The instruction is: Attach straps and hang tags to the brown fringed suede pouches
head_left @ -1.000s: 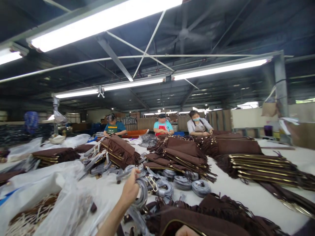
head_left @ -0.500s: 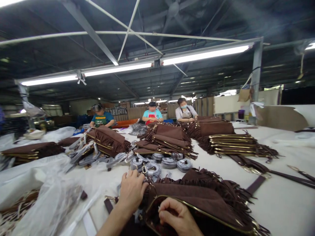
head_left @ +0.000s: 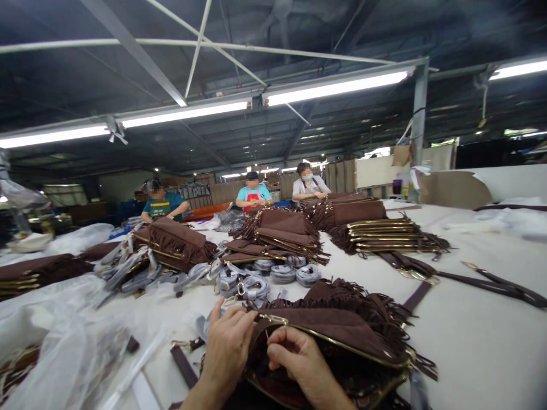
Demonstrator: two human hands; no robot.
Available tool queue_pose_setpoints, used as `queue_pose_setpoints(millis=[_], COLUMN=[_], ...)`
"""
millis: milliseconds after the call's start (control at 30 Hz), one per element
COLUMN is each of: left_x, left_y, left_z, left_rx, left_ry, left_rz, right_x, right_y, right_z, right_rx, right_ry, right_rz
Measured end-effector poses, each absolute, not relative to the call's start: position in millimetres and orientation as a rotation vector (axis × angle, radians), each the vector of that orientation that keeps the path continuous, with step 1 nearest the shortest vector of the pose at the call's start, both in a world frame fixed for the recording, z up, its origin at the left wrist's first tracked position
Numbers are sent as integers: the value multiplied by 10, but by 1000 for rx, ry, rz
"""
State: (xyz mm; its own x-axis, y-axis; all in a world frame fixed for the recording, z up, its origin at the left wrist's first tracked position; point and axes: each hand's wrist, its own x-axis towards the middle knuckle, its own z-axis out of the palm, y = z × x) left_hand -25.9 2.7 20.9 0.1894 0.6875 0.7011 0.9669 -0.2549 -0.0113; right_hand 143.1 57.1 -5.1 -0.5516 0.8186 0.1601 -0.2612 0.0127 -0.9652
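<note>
A dark brown fringed bag (head_left: 325,319) lies in front of me, its gold-zipped mouth gaping and the lining in shadow. My left hand (head_left: 228,344) grips the bag's left end, thumb beside the zip, with some fingers hidden. At the mouth my right hand (head_left: 297,353) is closed in a pinch; a thin pale sliver shows at its fingertips, too small to name. Close to both hands lies a gold zip pull (head_left: 274,319) on the bag's edge. Left of my left hand, a brown strap (head_left: 183,364) with a gold clasp rests on the table.
Coiled grey-wrapped straps (head_left: 255,286) lie just beyond the bag. Stacks of brown bags (head_left: 286,228) stand farther back, with more zipped bags (head_left: 384,234) at right. Clear plastic sheeting (head_left: 77,353) covers the left. Several co-workers (head_left: 254,196) are across the white table (head_left: 482,341).
The view has shifted, so the background sits farther left. My left hand has moved nearer the zip end, and the zip pull now shows. My right hand stays pinched at the bag's mouth.
</note>
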Motion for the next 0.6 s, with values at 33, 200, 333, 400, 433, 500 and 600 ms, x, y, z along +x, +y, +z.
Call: queue_pose_setpoints(millis=[33,200,333,400,433,500,600], left_x=[-254,-181,-115,-80,-61,-22,18], left_y=[24,16,-13,-33,-43,-59,-61], left_z=[203,215,238,250,259,283,318], left_rx=[-2013,-2042,-2051,-2077,-2095,-2151,-2224], left_ry=[-1531,-1394,-1337,-1357,-1376,-1422,-1484], left_rz=[-811,-817,-875,-888,-894,-902,-937], right_x=[1428,1408,1395,1391,1387,1368,1310], right_y=[572,614,633,624,620,622,671], right_z=[-53,-120,-132,-112,-105,-115,-220], right_rx=[-610,-620,-571,-544,-524,-467,-383], right_ry=[-1467,-1449,-1385,-1368,-1362,-1336,-1286], right_rz=[1654,1666,1694,1702,1703,1700,1691])
